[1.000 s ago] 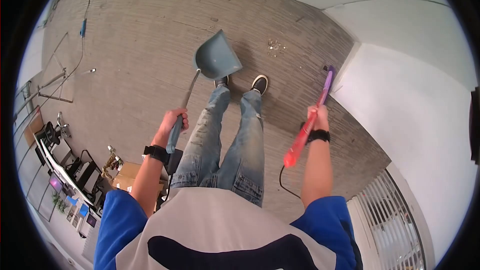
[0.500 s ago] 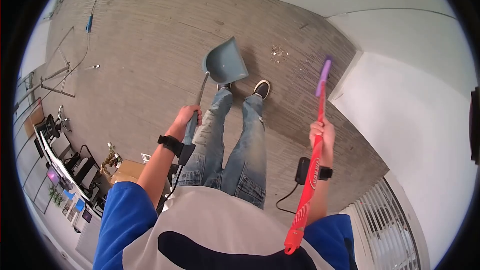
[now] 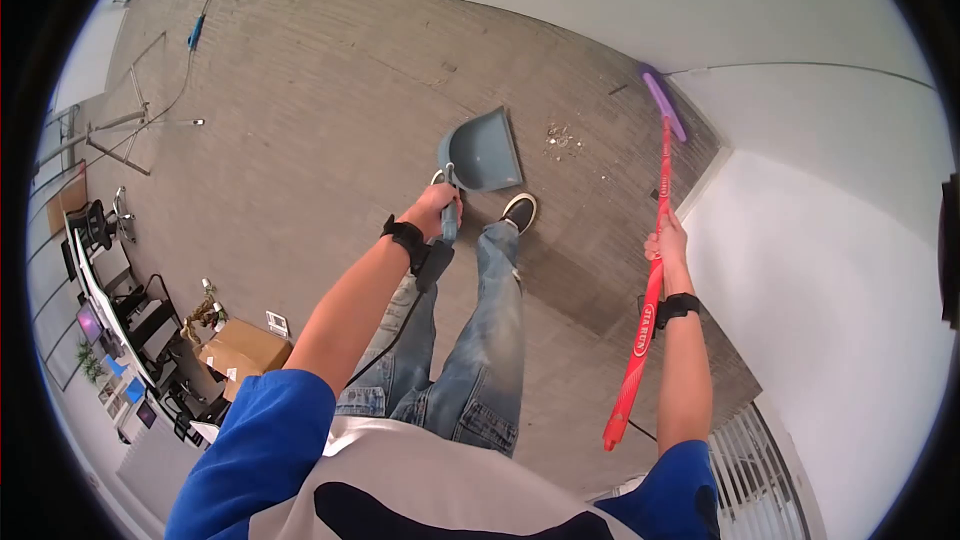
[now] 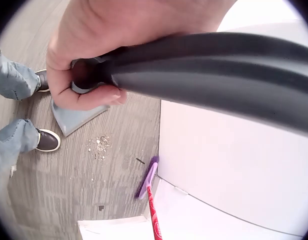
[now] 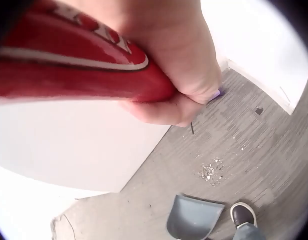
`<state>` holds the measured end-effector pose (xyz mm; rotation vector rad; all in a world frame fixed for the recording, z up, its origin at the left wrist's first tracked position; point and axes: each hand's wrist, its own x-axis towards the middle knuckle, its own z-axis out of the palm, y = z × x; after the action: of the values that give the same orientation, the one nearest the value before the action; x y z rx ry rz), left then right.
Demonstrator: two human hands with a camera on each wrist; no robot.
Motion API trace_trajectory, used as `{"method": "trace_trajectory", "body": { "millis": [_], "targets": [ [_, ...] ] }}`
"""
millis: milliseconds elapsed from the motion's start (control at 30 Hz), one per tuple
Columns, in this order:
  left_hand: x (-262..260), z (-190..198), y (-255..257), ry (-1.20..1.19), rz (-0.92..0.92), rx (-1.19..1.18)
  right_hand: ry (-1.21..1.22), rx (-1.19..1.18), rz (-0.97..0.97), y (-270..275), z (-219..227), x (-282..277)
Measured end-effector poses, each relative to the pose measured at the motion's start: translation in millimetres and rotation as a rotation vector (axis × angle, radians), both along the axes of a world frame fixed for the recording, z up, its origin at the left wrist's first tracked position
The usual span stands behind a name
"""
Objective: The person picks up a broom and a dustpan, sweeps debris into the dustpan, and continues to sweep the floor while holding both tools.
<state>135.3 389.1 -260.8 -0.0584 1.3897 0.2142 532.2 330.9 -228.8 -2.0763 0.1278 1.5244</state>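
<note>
The left hand point(image 3: 435, 210) grips the handle of a grey dustpan point(image 3: 484, 152), which lies by the feet with its wide edge toward a scattered patch of small debris point(image 3: 562, 142). The right hand point(image 3: 668, 238) is wrapped round the red pole point(image 3: 645, 325) of a broom. Its purple head point(image 3: 664, 105) is beside the wall, beyond the debris. In the left wrist view the fingers point(image 4: 84, 99) curl round the dark handle point(image 4: 194, 70). The right wrist view has the fingers point(image 5: 164, 111) closed round the red pole point(image 5: 84, 65).
White walls point(image 3: 800, 170) meet the floor on the right. A dark scrap point(image 5: 259, 110) lies near the wall corner. Left are a metal stand point(image 3: 130, 130), a blue connector on a cable point(image 3: 195, 32), a cardboard box point(image 3: 245, 348) and desks with chairs. A shoe point(image 3: 520, 211) is near the dustpan.
The left hand has moved forward and right, closer to the dustpan pan. The broom head has swung forward along the wall, and the right hand has shifted slightly right, still gripping the pole.
</note>
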Motion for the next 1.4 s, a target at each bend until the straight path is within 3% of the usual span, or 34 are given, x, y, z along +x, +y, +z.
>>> {"method": "trace_trajectory", "body": {
  "millis": [33,67,100,167,200,233,300,333,367,433,467,500,567,733,800,867,933,1000,1033,1100,1233,1300,1400],
  "targets": [
    [3.4,-3.8,0.8,-0.005,-0.060,0.030,-0.001,0.002,0.006,4.0,-3.1,-4.6],
    [-0.3,-16.7,-7.1,-0.077,-0.110,0.225,-0.023,-0.012,0.063,5.4,-6.0,-11.0],
    [-1.8,-36.9,-15.5,-0.076,-0.107,0.218,-0.046,-0.029,0.119,5.2,-8.6,-18.7],
    [-6.2,-74.4,-22.8,-0.079,-0.356,0.644,-0.041,-0.055,0.148,3.4,-16.9,-35.6],
    [-6.2,-83.9,-25.7,-0.012,-0.548,1.124,-0.066,-0.066,0.173,-1.0,-21.1,-45.5],
    [-4.8,-77.2,-26.6,-0.009,-0.545,1.110,-0.094,-0.077,0.197,-6.7,-22.8,-53.1],
    [-0.7,-55.9,-15.5,0.069,-0.769,1.220,-0.058,-0.126,0.232,-13.3,-26.6,-62.2],
    [5.0,-35.1,-8.1,0.226,-0.827,1.471,-0.071,-0.104,0.252,-20.1,-30.0,-65.5],
    [4.6,-41.3,-9.1,0.229,-0.828,1.464,-0.082,-0.080,0.273,-26.4,-33.4,-68.7],
    [5.0,-50.5,-5.7,0.017,-0.673,1.060,-0.079,-0.091,0.270,-35.1,-36.6,-71.8],
    [3.2,-52.7,-6.7,0.095,-0.825,1.202,-0.081,-0.097,0.267,-38.8,-37.9,-71.9],
    [4.8,-44.7,-2.9,0.095,-0.830,1.197,-0.077,-0.101,0.264,-41.8,-40.3,-72.7],
    [8.8,-34.3,2.3,0.265,-0.887,1.507,-0.148,-0.080,0.344,-45.6,-44.7,-70.6],
    [9.7,-42.4,-4.8,0.211,-0.912,1.501,-0.110,-0.087,0.308,-43.0,-37.8,-74.6],
    [8.2,-53.2,-12.9,0.097,-0.825,1.435,-0.097,-0.114,0.297,-51.8,-30.7,-88.7],
    [5.0,-61.1,-18.0,0.096,-0.847,1.471,-0.188,-0.059,0.455,-66.2,-18.6,-113.9],
    [5.9,-67.4,-24.0,0.099,-0.862,1.512,-0.188,-0.043,0.470,-92.8,-15.8,-133.6],
    [8.8,-74.8,-34.8,0.040,-0.686,1.135,-0.184,-0.030,0.489,-122.9,-13.4,-154.2],
    [7.7,-94.2,-41.0,0.037,-0.688,1.133,-0.212,0.027,0.524,-137.1,-10.2,-164.8],
    [8.0,-129.2,-47.8,-0.073,-0.286,0.429,-0.246,0.081,0.557,-158.1,3.5,-182.2],
    [0.3,-133.2,-58.6,-0.161,-0.405,0.534,0.056,0.002,0.368,-165.1,62.8,-215.9],
    [7.4,-95.9,-42.2,-0.162,0.021,0.000,0.150,-0.024,0.295,-171.1,97.1,-223.3],
    [10.0,-60.7,-31.8,-0.026,-0.050,-0.022,0.226,-0.088,0.222,-184.5,137.7,-224.3]
  ]
}}
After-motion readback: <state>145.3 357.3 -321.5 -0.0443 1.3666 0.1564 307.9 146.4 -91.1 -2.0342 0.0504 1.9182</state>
